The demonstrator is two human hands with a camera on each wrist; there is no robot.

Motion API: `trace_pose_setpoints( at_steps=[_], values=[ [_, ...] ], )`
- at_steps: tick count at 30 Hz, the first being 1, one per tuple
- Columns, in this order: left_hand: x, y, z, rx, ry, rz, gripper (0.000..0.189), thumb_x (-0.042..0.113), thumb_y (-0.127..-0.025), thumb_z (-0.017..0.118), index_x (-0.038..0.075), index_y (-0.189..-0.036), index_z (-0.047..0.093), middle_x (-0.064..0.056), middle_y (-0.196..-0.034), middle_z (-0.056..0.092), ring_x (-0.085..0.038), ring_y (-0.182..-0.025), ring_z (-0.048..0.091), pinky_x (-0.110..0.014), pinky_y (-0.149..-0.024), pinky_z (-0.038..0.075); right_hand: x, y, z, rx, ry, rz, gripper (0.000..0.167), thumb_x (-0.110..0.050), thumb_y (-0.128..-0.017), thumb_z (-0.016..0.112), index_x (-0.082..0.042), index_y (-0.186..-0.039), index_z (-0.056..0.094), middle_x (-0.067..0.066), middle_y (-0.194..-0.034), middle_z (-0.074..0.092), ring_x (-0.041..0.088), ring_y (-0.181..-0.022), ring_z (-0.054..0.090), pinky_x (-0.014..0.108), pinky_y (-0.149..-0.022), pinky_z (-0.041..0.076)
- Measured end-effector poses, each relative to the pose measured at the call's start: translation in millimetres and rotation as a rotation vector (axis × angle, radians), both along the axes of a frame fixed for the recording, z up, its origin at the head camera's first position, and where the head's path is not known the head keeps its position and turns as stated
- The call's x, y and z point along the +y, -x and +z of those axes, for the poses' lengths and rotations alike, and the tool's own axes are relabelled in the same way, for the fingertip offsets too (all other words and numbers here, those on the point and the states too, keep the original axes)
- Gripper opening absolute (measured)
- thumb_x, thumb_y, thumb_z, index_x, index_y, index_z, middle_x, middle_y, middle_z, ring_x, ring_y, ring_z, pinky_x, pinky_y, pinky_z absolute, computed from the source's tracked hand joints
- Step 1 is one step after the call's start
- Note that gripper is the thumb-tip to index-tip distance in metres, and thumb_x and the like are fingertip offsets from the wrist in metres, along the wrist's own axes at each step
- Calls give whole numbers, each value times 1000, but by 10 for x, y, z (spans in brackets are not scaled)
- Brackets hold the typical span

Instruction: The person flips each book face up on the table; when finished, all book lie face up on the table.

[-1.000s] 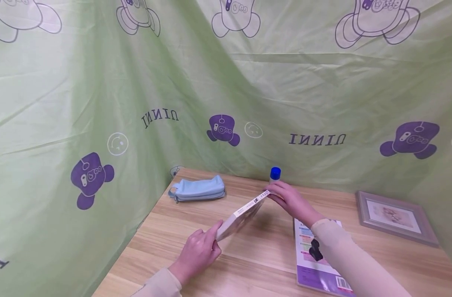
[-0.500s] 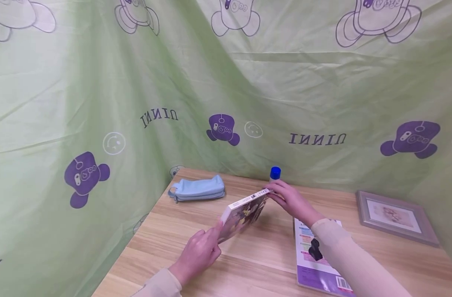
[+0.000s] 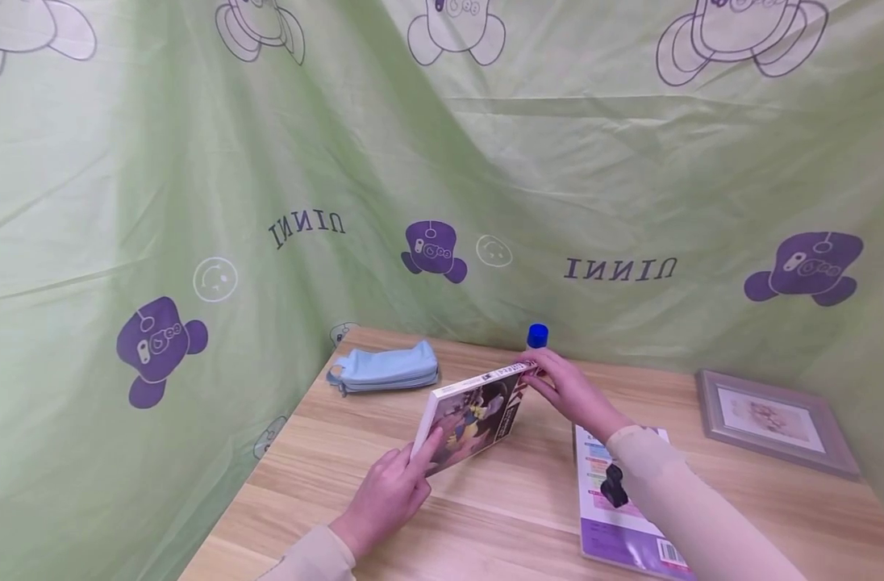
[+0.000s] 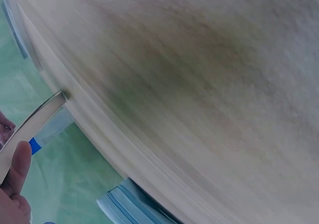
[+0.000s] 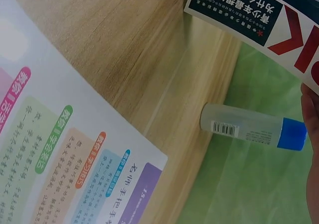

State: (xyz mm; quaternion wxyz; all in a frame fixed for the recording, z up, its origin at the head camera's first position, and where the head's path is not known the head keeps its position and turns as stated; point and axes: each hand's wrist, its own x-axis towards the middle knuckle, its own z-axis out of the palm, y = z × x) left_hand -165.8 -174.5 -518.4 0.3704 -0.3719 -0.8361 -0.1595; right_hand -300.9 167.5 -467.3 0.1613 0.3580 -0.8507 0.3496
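A book [image 3: 478,420] with a picture cover is held on edge above the wooden table, spine upward and cover turned toward me. My left hand [image 3: 389,490] grips its near left edge, with a finger lying across the cover. At the far upper corner my right hand [image 3: 569,391] pinches the book by the spine end. In the left wrist view the book [image 4: 37,119] shows edge-on beside the left hand [image 4: 16,184]. The right wrist view shows the book's [image 5: 249,20] lower cover with white lettering and red shapes; the right hand [image 5: 311,149] is mostly cut off.
Behind the right hand stands a clear bottle [image 5: 244,127] with a blue cap [image 3: 537,335]. A light blue pencil case [image 3: 387,367] lies at the back left. A purple and white book [image 3: 616,541] lies under the right forearm. At the right is a grey picture frame [image 3: 776,424].
The book has turned from a flatter tilt to nearly upright, so its picture cover now faces me. Both hands have kept their grip and hardly shifted.
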Motion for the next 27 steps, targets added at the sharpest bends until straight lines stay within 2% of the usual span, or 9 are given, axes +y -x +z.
trace_pose_setpoints(
  at_steps=[4, 9, 15, 18, 23, 27],
  values=[
    [17, -1, 0, -27, -27, -5, 84, 3, -73, 65, -1, -154, 45, -11, -100, 73, -17, -67, 61, -30, -63, 57, -23, 9, 2, -43, 36, -23, 31, -3, -97, 73, -13, -124, 61, 0, -115, 65, 18, -102, 68, 40, -86, 60],
    [35, -5, -21, -71, -50, 2, 84, 4, -75, 64, -3, -156, 41, -5, -93, 70, -15, -67, 61, -31, -63, 58, -37, 28, -16, -26, 69, 9, 25, 1, -95, 73, -12, -109, 57, -3, -106, 62, 15, -95, 67, 34, -82, 60],
    [49, -19, -52, -124, -70, 7, 86, 3, -77, 65, -4, -158, 36, -4, -91, 70, -15, -69, 64, -32, -67, 60, -38, 42, -31, 2, 79, 25, 23, 2, -95, 74, -12, -108, 60, -4, -106, 61, 12, -92, 63, 30, -79, 58],
    [59, -29, -61, -151, -78, 18, 86, 4, -79, 64, -4, -159, 34, -7, -98, 73, -18, -74, 67, -34, -70, 61, -36, 55, -42, 12, 81, 15, 22, 1, -95, 74, -13, -108, 63, -4, -110, 62, 11, -90, 61, 29, -76, 57],
    [73, -40, -80, -191, -94, 41, 87, 7, -82, 64, -2, -162, 30, -19, -125, 72, -25, -88, 74, -38, -77, 62, -35, 83, -74, 42, 99, 4, 21, -1, -94, 75, -13, -109, 66, 0, -119, 64, 16, -91, 61, 29, -71, 54],
    [74, -45, -112, -200, -103, 50, 90, 5, -80, 67, -3, -162, 29, -22, -131, 68, -28, -90, 75, -39, -76, 62, -46, 91, -103, 44, 94, -14, 21, -2, -95, 76, -13, -110, 67, 1, -122, 64, 22, -93, 61, 35, -69, 54]
  ],
)
